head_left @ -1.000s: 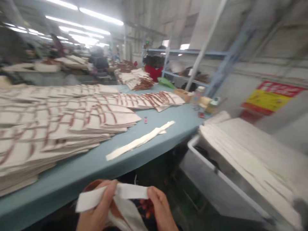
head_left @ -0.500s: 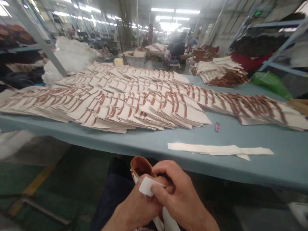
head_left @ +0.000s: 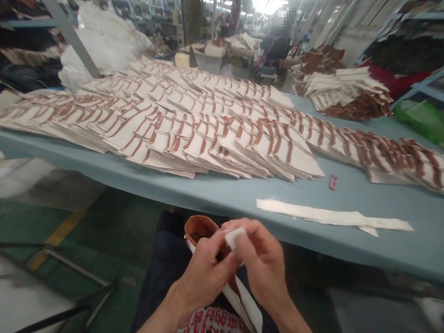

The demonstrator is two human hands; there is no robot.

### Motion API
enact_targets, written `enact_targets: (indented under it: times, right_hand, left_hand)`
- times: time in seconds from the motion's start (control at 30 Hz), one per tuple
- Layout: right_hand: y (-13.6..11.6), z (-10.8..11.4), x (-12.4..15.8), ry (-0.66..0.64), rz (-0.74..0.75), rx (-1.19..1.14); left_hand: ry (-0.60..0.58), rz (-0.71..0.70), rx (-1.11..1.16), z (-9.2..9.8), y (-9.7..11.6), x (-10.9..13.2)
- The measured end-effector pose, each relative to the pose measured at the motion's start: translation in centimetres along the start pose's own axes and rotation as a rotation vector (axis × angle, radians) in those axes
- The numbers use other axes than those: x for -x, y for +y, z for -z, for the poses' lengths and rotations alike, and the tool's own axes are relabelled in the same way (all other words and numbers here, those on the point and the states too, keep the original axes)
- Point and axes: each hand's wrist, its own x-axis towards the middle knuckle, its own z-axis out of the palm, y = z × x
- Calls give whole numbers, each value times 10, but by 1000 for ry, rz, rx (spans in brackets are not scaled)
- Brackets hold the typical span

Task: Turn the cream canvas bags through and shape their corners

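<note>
In front of my lap hangs a folded piece (head_left: 247,303), brown on one face and off-white on the other, with a brown curled end (head_left: 198,226) left of my hands. My left hand (head_left: 207,262) is closed on it, its thumb pointing toward the right hand. Close against it, my right hand (head_left: 267,256) pinches a small white tab (head_left: 235,237) between thumb and fingers. The fingertips of both hands meet around the tab and partly hide one another. Whether the tab is joined to the folded piece, I cannot tell.
A blue-covered table (head_left: 222,194) spans the view, bearing overlapping rows of cream pieces with brown stripes (head_left: 208,138). White strips (head_left: 329,216) and a small pink tool (head_left: 333,182) lie near its front edge. A metal frame (head_left: 76,268) stands on the floor at left.
The view has tipped downward. My left hand has turned, its thumb now beside the right hand's fingers, and the white tab has shifted up and right between the hands.
</note>
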Motion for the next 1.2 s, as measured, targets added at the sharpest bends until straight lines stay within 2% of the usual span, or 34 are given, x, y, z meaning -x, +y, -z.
enact_targets:
  times: [0.07, 0.1, 0.13, 0.2, 0.3, 0.37, 0.47, 0.63, 0.77, 0.9, 0.97, 1.07, 1.13, 1.2]
  right_hand:
    - [20, 2, -2, 163, -147, -59]
    - [34, 3, -1, 197, -217, -61]
    - [49, 2, 3, 169, -308, -48]
    - [80, -2, 18, 118, -410, -44]
    - [117, -16, 53, 65, -563, -79]
    - [131, -22, 71, 56, -648, -99]
    - [141, -23, 83, 43, -716, -117]
    - [140, -21, 82, -1, -734, -125]
    - [136, -24, 78, 1, -714, -100]
    - [118, -7, 56, 34, -646, -34]
    - [95, 11, 41, 60, -594, 18]
    - [42, 37, 27, 72, -525, 109]
    - [4, 45, 26, 46, -451, 226]
    - [-26, 44, 30, 33, -389, 289]
  left_hand:
    - [160, 60, 44, 2, -10, 6]
    - [240, 85, 65, 3, -16, 10]
    - [304, 109, 79, 4, -24, 13]
    - [358, 160, 80, 7, -39, 21]
    - [349, 215, 33, 10, -59, 33]
    - [330, 248, -2, 13, -65, 44]
    - [298, 284, -47, 21, -64, 64]
    - [125, 334, -235, 35, -56, 99]
    - [78, 343, -307, 37, -51, 98]
    - [99, 266, -239, 35, -41, 70]
    - [101, 228, -174, 35, -32, 54]
    - [83, 141, -78, 38, -19, 33]
    - [42, 86, -50, 40, -10, 23]
    - [-21, 52, -26, 40, -2, 16]
